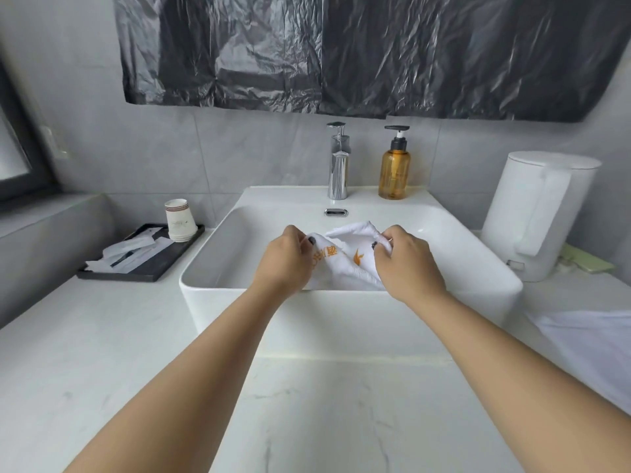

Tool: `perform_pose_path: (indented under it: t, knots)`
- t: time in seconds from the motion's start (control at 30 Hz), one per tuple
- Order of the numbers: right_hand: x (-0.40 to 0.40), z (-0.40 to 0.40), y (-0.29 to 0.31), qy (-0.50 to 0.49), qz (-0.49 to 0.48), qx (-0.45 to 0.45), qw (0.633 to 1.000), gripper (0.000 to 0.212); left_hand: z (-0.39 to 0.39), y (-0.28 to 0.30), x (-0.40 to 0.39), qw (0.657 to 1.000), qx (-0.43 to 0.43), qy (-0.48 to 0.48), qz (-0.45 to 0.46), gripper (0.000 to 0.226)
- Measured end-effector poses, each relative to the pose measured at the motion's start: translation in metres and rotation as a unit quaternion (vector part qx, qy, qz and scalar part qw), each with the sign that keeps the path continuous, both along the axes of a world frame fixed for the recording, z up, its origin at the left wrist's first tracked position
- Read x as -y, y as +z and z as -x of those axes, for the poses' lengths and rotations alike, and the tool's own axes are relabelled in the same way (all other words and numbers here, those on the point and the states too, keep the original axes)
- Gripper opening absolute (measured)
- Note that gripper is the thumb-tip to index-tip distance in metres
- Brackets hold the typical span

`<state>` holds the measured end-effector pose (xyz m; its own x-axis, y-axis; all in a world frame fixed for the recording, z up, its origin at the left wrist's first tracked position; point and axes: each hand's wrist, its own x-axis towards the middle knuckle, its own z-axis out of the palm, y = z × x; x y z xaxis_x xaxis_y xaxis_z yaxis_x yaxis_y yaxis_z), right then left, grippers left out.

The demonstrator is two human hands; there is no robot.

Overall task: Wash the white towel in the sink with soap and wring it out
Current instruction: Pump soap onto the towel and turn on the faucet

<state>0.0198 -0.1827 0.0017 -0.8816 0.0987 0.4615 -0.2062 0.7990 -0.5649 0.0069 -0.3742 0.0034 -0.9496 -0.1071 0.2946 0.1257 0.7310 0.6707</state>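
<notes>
**A:** We stand at a white sink (478,268) set on a pale marble surface (102,353), both arms stretched over the basin. The biggest risk is the spread: wringing a soaked towel this high above the rim could, we judge, send water over the front edge and onto the surface.

**B:** And toward the white kettle (532,213) at our right, plus the white cloth (587,339) lying near that edge. Both sit close enough to catch splashes.

**A:** The white towel (351,257) hangs bunched between our hands, over the basin, its orange lettering facing us. We cannot tell whether it is wet yet; no water runs from the faucet (338,162).

**B:** Our left hand (286,261) pinches one bunched end, fingers curled round the fabric. Our right hand (406,261) grips the other end the same way.

**A:** So both hands are occupied. Reaching for the amber soap bottle (394,172) beside the faucet means freeing one, and the towel may slump into the basin.

**B:** A wet hand could also knock the bottle over. Smallest worry: the paper cups (180,220) on the black tray (143,268), well apart at left.
</notes>
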Motion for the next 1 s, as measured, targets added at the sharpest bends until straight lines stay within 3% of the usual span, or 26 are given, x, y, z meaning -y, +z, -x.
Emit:
perform_pose_path:
  t: [0.3, 0.47, 0.7, 0.83, 1.0]
  knots:
    - [0.003, 0.000, -0.002, -0.042, -0.046, -0.011, 0.998, 0.020, -0.001, -0.001, -0.002, 0.999, -0.031, 0.007, 0.030, 0.025]
    - [0.004, 0.000, -0.001, -0.057, -0.051, -0.007, 0.997, 0.024, 0.001, -0.002, -0.001, 1.000, -0.016, 0.011, 0.000, 0.024]
    - [-0.001, 0.003, 0.004, -0.091, 0.040, 0.009, 0.995, 0.020, 0.002, 0.003, -0.001, 0.998, -0.003, 0.024, -0.057, 0.021]
    - [-0.004, 0.005, 0.003, -0.110, 0.090, 0.020, 0.990, 0.019, -0.004, 0.005, -0.002, 0.993, 0.073, -0.044, -0.077, 0.051]
    - [-0.004, 0.011, 0.004, -0.118, 0.103, 0.009, 0.988, 0.023, -0.003, 0.009, 0.002, 0.969, 0.223, -0.097, 0.049, 0.054]
